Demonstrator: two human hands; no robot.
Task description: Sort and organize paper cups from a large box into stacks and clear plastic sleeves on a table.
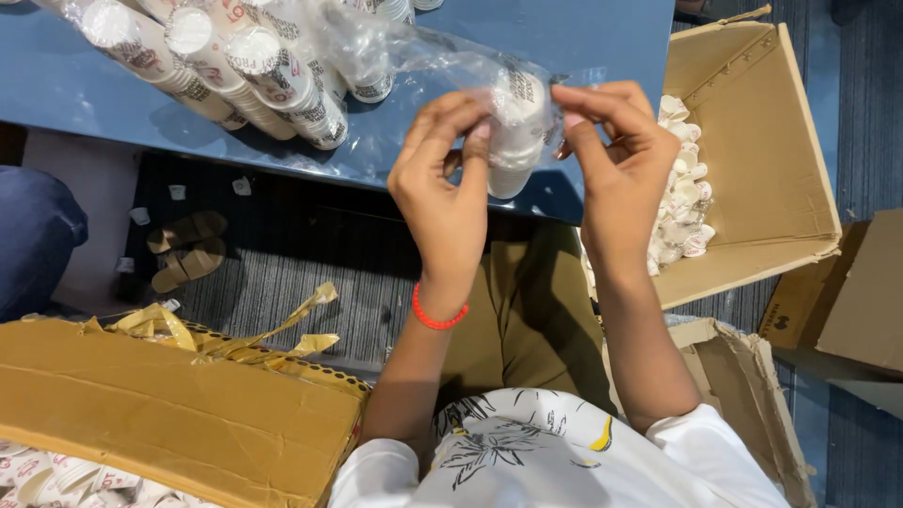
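Pinching a short stack of paper cups [513,132] wrapped in clear plastic, both hands meet just below the near edge of the blue surface [85,89]. The left hand [442,183] has its thumb and fingers closed on the plastic at the stack's left side, and a red bracelet [438,314] circles that wrist. The right hand [616,160] grips the film at the stack's upper right with thumb and forefinger pressed together, the other fingers curled. The stack hangs in the air between the two hands, open ends pointing down toward the lap.

At 11 o'clock from the hands, long sleeves of paper cups [235,71] lie on the surface inside a loose clear plastic bag [414,47] that trails toward the held stack. At 3 o'clock an open cardboard box [762,141] stands tilted, with a heap of small white cups [682,202] in its lower corner. At 8 o'clock a flattened cardboard box [160,404] with torn yellow tape [235,339] lies over more cups [66,475]. A pair of sandals [186,249] rests on the dark floor at 9 o'clock, with a blue-clad leg of another person [33,235] beside them at the left edge.
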